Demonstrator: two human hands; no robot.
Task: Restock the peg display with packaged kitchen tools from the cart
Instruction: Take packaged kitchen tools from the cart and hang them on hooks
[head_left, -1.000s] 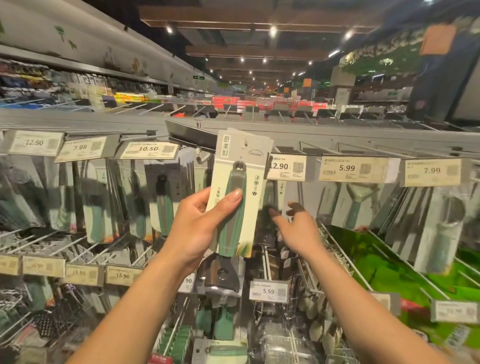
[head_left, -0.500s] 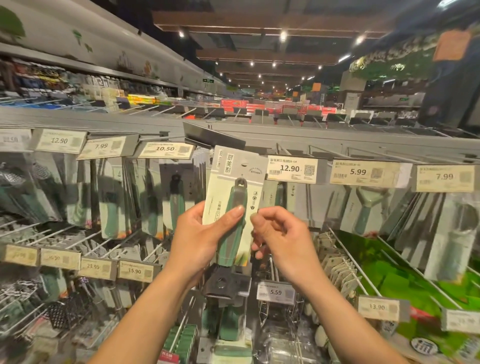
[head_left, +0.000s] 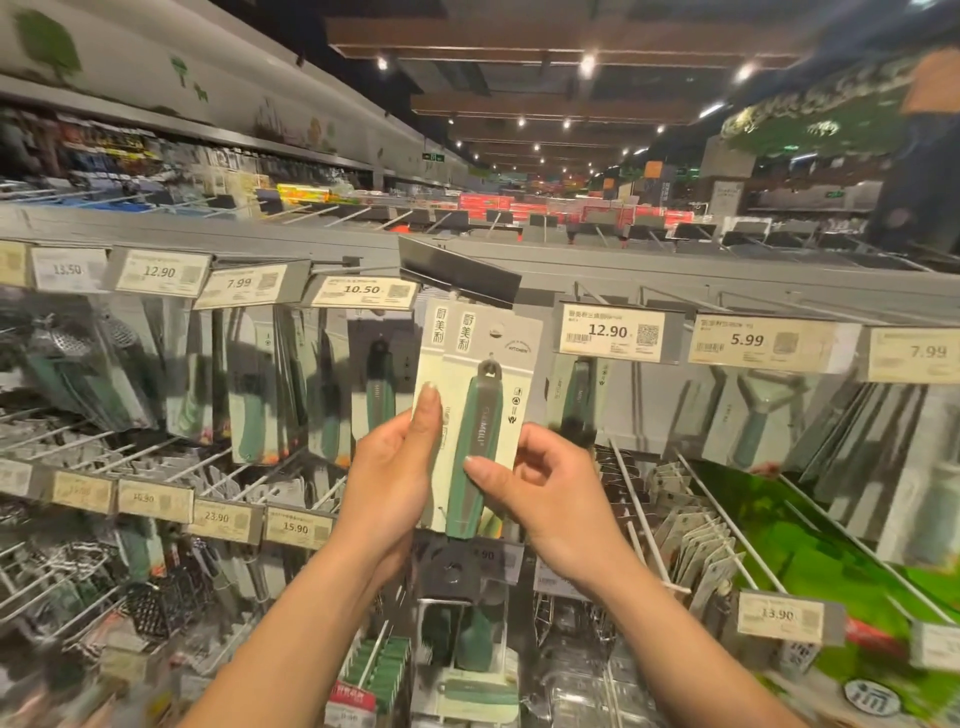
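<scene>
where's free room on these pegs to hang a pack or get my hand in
Free: bare front lengths of the lower pegs right of the right hand, and the grey panel between the right 12.90 tag and 5.99 tag. Crowded: hanging packs left of the held pack, under the 10.50 tag.

Your slot is tight: the carded tools (head_left: 483, 374) fill the gap between the packs (head_left: 376, 384) under the 10.50 tag (head_left: 363, 291) and the pack (head_left: 576, 395) under the 12.90 tag (head_left: 613, 332). A dark label holder (head_left: 460, 273) juts out just above. Beside your right hand (head_left: 550, 493), long wire pegs (head_left: 631, 499) stick out toward you.
</scene>
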